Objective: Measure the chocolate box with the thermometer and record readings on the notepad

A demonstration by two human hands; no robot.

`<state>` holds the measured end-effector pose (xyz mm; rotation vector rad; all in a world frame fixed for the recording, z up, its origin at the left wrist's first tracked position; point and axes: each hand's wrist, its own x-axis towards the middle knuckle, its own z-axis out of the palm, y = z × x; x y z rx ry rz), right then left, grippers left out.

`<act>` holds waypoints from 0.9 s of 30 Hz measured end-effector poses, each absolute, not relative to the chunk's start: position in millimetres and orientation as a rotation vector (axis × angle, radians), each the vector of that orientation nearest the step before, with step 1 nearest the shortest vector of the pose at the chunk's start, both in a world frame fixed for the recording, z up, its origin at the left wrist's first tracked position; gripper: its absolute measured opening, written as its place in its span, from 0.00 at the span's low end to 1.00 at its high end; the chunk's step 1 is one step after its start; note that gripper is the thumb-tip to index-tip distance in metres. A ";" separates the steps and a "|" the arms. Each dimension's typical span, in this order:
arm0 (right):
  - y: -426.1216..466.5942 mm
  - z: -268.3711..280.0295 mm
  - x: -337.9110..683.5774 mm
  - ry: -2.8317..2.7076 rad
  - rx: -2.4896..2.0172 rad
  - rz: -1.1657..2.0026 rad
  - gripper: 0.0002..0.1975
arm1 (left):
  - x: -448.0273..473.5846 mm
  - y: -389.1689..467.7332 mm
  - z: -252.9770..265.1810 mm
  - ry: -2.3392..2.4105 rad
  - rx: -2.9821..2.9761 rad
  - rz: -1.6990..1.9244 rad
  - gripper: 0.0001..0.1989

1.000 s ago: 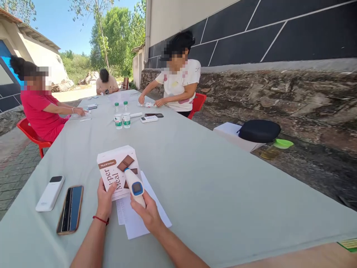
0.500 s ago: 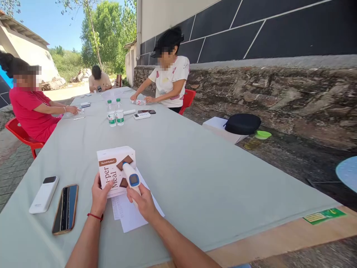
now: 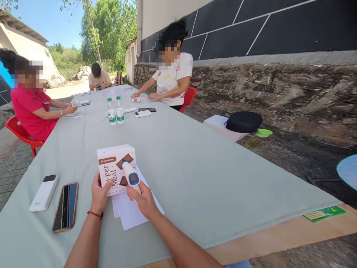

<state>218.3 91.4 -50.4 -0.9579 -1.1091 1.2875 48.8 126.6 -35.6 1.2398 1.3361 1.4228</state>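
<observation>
My left hand point(image 3: 100, 188) grips the lower left side of a white and brown food box point(image 3: 111, 156) printed "NutriMotion", its thumb across the front. The box is held upright above the table. In my right hand point(image 3: 143, 201) is a white and blue infrared thermometer point(image 3: 130, 173) with a small square screen facing me. Its blue tip lies over the brown picture on the box front; whether it touches the box, I cannot tell. White paper sheets point(image 3: 136, 217) lie under my hands, partly covered by the box and the right hand.
Left of my arms lie a phone point(image 3: 65, 208) and a white power bank point(image 3: 44, 193). Two water bottles point(image 3: 115, 111) stand farther up the cloth-covered table point(image 3: 209, 178). Three people sit around the far part. A black case point(image 3: 243, 122) is off the right edge.
My hands, the box and the thermometer keep practically the same position. At the left, the person in pink has raised their hands slightly, with something in them. The view has shifted slightly.
</observation>
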 end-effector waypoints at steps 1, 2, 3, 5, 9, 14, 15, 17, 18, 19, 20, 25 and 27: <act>91.3 -49.5 218.4 -1.110 -0.960 1.286 0.13 | 48.7 126.7 -35.8 1.338 1.242 1.423 0.34; 91.1 -48.7 218.5 -1.111 -0.963 1.284 0.14 | 48.6 126.8 -36.0 1.341 1.243 1.423 0.34; 91.0 -48.0 218.7 -1.111 -0.965 1.285 0.14 | 48.6 126.8 -36.0 1.344 1.242 1.421 0.33; 91.1 -47.2 219.3 -1.109 -0.966 1.291 0.14 | 48.7 126.5 -35.9 1.345 1.241 1.420 0.33; 90.7 -47.6 220.4 -1.131 -0.910 1.303 0.13 | 49.9 125.7 -35.4 1.346 1.266 1.434 0.34; 83.3 -42.7 220.6 -1.148 -0.780 1.236 0.14 | 47.6 129.7 -33.7 1.362 1.290 1.657 0.34; 81.1 -40.7 220.3 -1.146 -0.762 1.230 0.13 | 44.9 131.8 -33.1 1.362 1.295 1.734 0.33; 77.1 -37.3 219.0 -1.133 -0.735 1.243 0.12 | 36.4 137.0 -32.4 1.362 1.322 1.886 0.33; 75.2 -36.2 218.2 -1.122 -0.729 1.256 0.12 | 30.8 139.8 -32.4 1.368 1.341 1.950 0.34; 73.5 -35.6 217.4 -1.112 -0.725 1.270 0.12 | 24.8 142.7 -32.8 1.382 1.361 2.000 0.35; 72.0 -35.4 216.6 -1.110 -0.722 1.281 0.12 | 18.7 145.4 -33.6 1.406 1.376 2.036 0.36; 67.1 -35.1 216.6 -1.149 -0.777 1.310 0.16 | 0.8 154.4 -40.6 1.567 1.420 1.976 0.32; 67.0 -34.3 217.9 -1.152 -0.809 1.319 0.16 | 2.5 155.5 -42.0 1.562 1.448 1.908 0.33</act>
